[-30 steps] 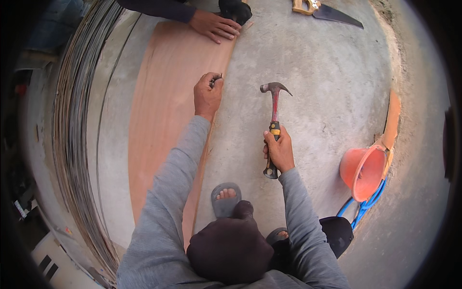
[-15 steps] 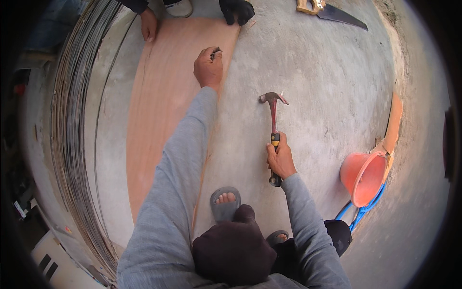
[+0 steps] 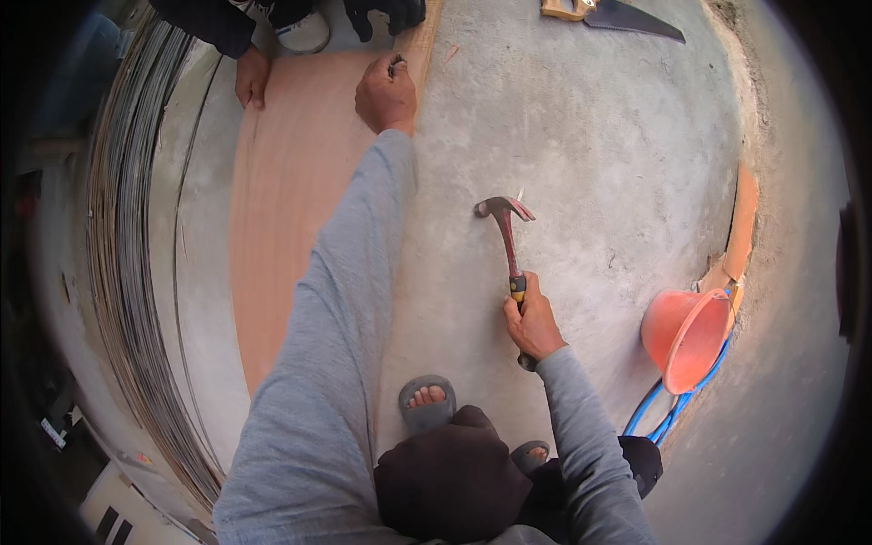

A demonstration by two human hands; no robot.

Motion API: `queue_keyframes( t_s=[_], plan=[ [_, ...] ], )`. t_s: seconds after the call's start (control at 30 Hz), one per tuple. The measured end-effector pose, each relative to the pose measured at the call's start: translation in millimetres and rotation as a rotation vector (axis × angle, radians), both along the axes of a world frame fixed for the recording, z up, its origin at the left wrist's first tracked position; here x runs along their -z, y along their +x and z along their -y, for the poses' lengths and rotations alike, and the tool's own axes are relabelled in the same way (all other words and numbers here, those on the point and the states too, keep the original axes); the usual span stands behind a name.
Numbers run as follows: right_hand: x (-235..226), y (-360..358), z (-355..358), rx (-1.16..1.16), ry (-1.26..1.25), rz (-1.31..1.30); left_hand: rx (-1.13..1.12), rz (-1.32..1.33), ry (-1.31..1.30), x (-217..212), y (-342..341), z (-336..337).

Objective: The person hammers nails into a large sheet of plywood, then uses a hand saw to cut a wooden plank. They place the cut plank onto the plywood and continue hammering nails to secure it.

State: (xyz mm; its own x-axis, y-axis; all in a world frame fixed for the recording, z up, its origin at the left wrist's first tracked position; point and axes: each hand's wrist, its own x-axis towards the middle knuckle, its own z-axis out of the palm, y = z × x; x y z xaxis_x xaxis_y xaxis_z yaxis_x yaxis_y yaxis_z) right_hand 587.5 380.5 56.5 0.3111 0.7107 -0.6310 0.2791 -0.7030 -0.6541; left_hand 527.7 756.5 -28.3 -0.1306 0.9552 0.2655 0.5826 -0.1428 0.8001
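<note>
A thin reddish-brown wooden sheet [image 3: 295, 209] lies on the concrete to the left of my feet. Over its far right part my left hand [image 3: 386, 95] is closed in a fist; something small and dark shows between the fingers, too small to name. My right hand [image 3: 536, 322] is wrapped round the grip of a claw hammer [image 3: 507, 232], whose red-necked head points away from me above the floor. At the sheet's far left corner a co-worker's bare hand [image 3: 252, 80] touches the edge. The co-worker's dark-gloved hand [image 3: 386, 14] is by the far right edge.
A handsaw [image 3: 627, 18] with a wooden handle lies far right. An orange bucket [image 3: 686, 341] tips beside coiled blue hose [image 3: 668, 413] on the right, near wood pieces [image 3: 740, 227]. A bundle of long thin rods [image 3: 136, 245] runs along the left. My sandaled foot [image 3: 427, 400] stands near the sheet.
My left hand has shifted farther away along the sheet's right edge. The hammer in my right hand has come slightly nearer and tilted left. The co-worker's gloved hand has moved left and away.
</note>
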Motion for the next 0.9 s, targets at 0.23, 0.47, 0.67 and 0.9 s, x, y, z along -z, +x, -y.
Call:
queue_keyframes(
  t_s=[0.23,0.47,0.67,0.9],
  plan=[
    [-39.3,22.1,-72.5,0.019,0.109,0.015,0.008,-0.114,0.068,1.5,3.6,-1.7],
    [-68.0,51.0,-189.1,-0.197,0.458,0.193,0.026,-0.18,0.02,0.4,3.3,0.6],
    [-78.8,63.8,-257.6,-0.373,0.367,0.34,0.026,-0.247,-0.057,-5.6,4.0,3.6],
    [-84.8,63.8,-275.7,-0.193,0.528,0.328,0.012,-0.222,-0.046,-7.1,4.8,4.9]
  ],
)
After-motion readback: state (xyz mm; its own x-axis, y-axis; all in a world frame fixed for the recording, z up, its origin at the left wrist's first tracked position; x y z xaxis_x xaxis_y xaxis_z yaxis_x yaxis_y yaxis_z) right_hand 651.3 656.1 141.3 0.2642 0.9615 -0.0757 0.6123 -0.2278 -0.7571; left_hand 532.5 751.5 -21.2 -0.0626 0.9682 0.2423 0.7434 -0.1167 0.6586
